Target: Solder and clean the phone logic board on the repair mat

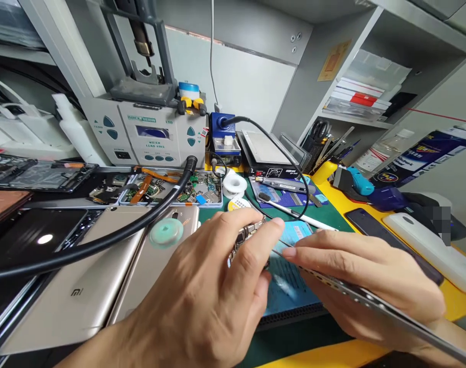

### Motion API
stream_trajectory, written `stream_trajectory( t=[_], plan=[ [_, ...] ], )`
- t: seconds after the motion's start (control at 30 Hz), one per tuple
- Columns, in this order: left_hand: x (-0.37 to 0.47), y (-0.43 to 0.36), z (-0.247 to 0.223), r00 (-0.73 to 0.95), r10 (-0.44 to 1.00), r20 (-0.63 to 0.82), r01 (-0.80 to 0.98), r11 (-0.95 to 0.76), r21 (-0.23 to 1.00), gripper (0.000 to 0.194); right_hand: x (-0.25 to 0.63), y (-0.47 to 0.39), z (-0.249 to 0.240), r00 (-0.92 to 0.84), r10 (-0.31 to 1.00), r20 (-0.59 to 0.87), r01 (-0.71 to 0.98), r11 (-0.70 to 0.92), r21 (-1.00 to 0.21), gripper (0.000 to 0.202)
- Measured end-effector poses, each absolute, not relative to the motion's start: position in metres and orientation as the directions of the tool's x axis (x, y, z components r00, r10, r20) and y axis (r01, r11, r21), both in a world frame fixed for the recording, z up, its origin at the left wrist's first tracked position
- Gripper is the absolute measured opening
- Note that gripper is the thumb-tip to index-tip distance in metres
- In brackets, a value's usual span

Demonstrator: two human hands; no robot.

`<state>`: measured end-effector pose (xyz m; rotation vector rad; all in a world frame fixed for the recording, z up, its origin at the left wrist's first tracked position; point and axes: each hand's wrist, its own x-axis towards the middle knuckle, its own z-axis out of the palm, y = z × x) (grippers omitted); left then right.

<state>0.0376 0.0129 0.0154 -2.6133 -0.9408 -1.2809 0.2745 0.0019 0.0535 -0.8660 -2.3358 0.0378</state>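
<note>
So the left hand (205, 286) is pinching a small, dark circuit board (245, 236) with shiny metal parts, holding it over the bright blue flat mat (305, 302). The right hand (365, 263) is gripping slim grey metal tweezers (401, 318), tips pointing toward the board; can't tell if they're touching. I'm guessing mid-job: the board's sitting bare, no casing around it, but what's finished or left isn't showing. It's looking densely packed, fingers covering most of it.
</note>
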Motion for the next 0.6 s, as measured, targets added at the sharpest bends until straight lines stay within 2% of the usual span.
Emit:
stream_trajectory(
  t=[0.13,0.3,0.4,0.47,0.6],
  plan=[
    [0.039,0.015,0.016,0.432,0.542,0.720,0.518,-0.803,0.294,0.050,0.273,0.005,0.039,-0.572,0.552,0.607,0.585,0.793,-0.169,0.033],
    [0.042,0.016,0.012,0.309,0.580,0.753,0.516,-0.768,0.380,0.052,0.272,0.007,0.030,-0.542,0.545,0.640,0.583,0.792,-0.181,0.039],
    [0.044,0.016,0.009,0.214,0.701,0.680,0.491,-0.679,0.546,0.048,0.273,0.006,0.030,-0.563,0.572,0.597,0.542,0.801,-0.256,0.042],
    [0.044,0.017,0.010,0.182,0.790,0.585,0.472,-0.592,0.653,0.038,0.272,0.007,0.032,-0.588,0.582,0.561,0.492,0.808,-0.323,0.044],
    [0.043,0.016,0.018,0.186,0.854,0.486,0.425,-0.516,0.744,0.019,0.268,0.007,0.039,-0.595,0.590,0.545,0.424,0.807,-0.410,0.040]
  ],
)
